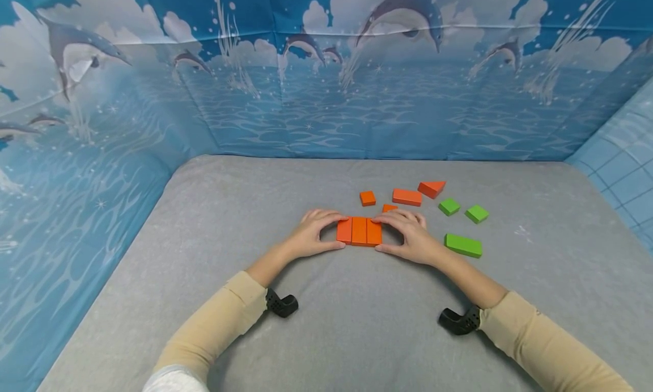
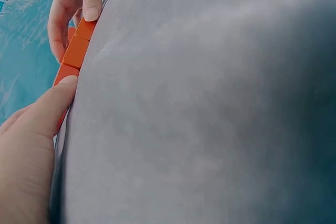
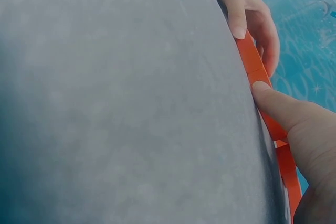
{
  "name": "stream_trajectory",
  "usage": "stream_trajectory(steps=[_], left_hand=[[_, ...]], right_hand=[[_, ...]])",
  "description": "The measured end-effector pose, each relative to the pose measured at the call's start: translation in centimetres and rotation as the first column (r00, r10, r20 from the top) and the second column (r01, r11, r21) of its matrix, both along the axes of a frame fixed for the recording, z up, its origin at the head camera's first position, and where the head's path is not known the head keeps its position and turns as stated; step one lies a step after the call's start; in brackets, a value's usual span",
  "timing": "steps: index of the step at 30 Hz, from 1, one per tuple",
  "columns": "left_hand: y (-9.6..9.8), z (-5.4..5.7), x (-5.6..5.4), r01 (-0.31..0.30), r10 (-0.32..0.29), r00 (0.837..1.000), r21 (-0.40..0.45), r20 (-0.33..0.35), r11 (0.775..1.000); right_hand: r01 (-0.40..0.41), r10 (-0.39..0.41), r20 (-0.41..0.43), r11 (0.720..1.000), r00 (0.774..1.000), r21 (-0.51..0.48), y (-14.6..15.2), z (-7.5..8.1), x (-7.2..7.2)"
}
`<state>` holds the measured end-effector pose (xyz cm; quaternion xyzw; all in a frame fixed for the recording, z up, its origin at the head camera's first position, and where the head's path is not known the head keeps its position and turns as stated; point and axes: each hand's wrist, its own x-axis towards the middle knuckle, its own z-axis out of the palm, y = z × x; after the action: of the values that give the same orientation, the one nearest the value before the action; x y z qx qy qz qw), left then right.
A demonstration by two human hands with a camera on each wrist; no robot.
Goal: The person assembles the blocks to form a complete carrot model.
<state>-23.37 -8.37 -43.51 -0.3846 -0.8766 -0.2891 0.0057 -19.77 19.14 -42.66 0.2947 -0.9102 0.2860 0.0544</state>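
Three orange-red rectangular blocks lie side by side in a row on the grey cloth: a left block (image 1: 344,231), a middle block (image 1: 359,230) and a right block (image 1: 374,234). The left hand (image 1: 312,234) pinches the left block between its thumb at the near end and its fingers at the far end. In the same way the right hand (image 1: 412,237) grips the right block, with its thumb (image 3: 270,95) low on the near side. Seen from the left wrist, the near faces (image 2: 76,51) of the blocks sit flush in a line.
Behind the hands lie a small orange block (image 1: 367,198), an orange rectangular block (image 1: 407,197) and an orange triangular block (image 1: 431,188). Another orange piece (image 1: 390,208) is partly hidden by the right hand. To the right are two small green blocks (image 1: 449,207) and a longer green block (image 1: 463,245).
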Motion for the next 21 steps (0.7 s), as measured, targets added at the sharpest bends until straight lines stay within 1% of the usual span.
stream_trajectory(steps=[7, 11, 14, 17, 21], left_hand=[[0.0, 0.02, 0.07, -0.002, 0.002, 1.0, 0.01, 0.014, 1.0], [0.01, -0.04, 0.08, -0.013, 0.013, 1.0, 0.012, 0.016, 1.0], [0.03, -0.1, 0.05, -0.026, 0.025, 0.999, 0.033, 0.032, 0.999], [0.04, -0.12, 0.01, -0.04, 0.037, 0.997, 0.055, 0.062, 0.998], [0.1, -0.16, -0.03, -0.054, 0.05, 0.996, 0.054, 0.08, 0.997]], right_hand=[[0.001, -0.001, 0.005, 1.0, 1.0, 0.009, -0.02, 0.05, 0.0], [0.001, -0.001, 0.007, 1.0, 1.0, 0.003, -0.04, 0.09, 0.05], [-0.002, 0.002, 0.006, 1.0, 1.0, 0.002, -0.04, 0.09, 0.06], [-0.007, 0.007, 0.007, 1.0, 1.0, -0.002, -0.02, 0.09, 0.01], [-0.02, 0.02, 0.018, 0.999, 1.0, -0.033, 0.15, 0.13, -0.17]])
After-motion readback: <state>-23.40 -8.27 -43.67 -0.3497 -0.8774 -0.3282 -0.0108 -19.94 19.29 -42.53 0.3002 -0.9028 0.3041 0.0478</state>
